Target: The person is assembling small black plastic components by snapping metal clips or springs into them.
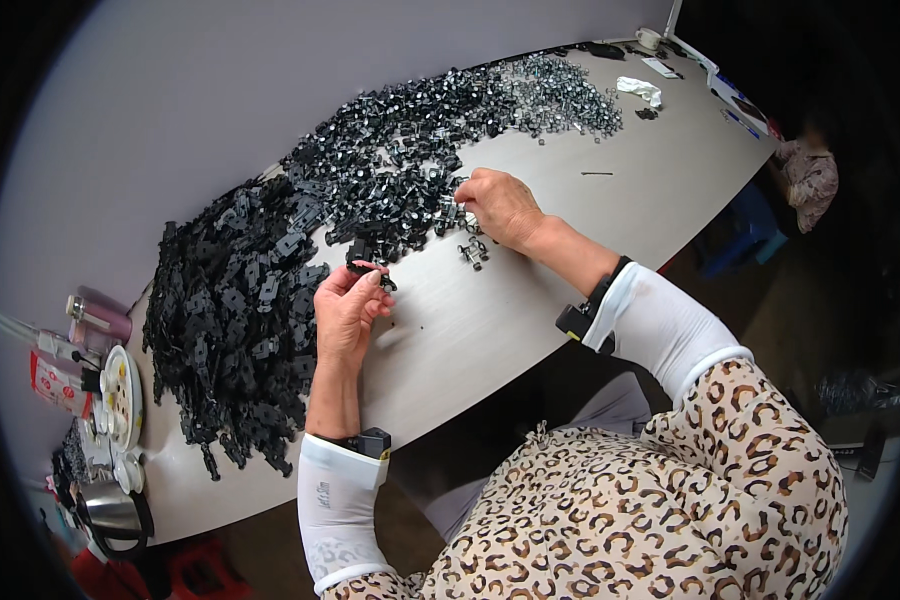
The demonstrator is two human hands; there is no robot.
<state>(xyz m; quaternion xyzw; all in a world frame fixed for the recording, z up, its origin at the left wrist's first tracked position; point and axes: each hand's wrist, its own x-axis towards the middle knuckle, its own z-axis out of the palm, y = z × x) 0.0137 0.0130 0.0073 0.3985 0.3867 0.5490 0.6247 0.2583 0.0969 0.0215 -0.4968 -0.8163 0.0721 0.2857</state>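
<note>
The left hand pinches a black plastic part; the right hand, its hold unclear, curls at metallic fittings seemingly heaped for easy reach.

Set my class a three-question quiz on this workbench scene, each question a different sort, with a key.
1. Multiple choice: what does the left hand hold?
A) a white cup
B) a black part
C) a pink flask

2. True or false: the crumpled white thing lies among the dark parts at the table's left end.

3. Fill the gap: in the picture, the small clear or silvery pieces lie to the ____ of the big heap of flat black parts.

Key:
1. B
2. False: the crumpled white thing lies toward the table's right end.
3. right
</note>
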